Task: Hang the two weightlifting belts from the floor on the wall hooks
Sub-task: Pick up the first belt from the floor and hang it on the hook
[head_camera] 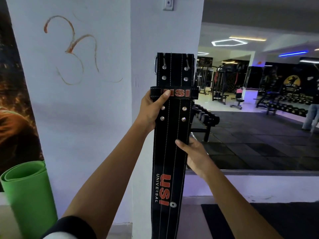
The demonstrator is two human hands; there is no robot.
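Belt point(172, 135) held upright against the white pillar point(148, 40). Left hand point(151, 109) grips its left edge at the loop; right hand point(195, 156) clasps the right edge lower down — buckle point(156, 65) uppermost, possibly hooked.

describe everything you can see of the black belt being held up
The black belt is wide, of suede-like material, with white stitch lines running along it. It is held upright against the white pillar, buckle end on top. A metal buckle frame with two prongs sits there, with round rivets below. A loop printed USI in red crosses it; lower down it reads USI UNIVERSAL. The left hand grips its left edge at the loop, the right hand its right edge lower down. Its lower end leaves the frame.
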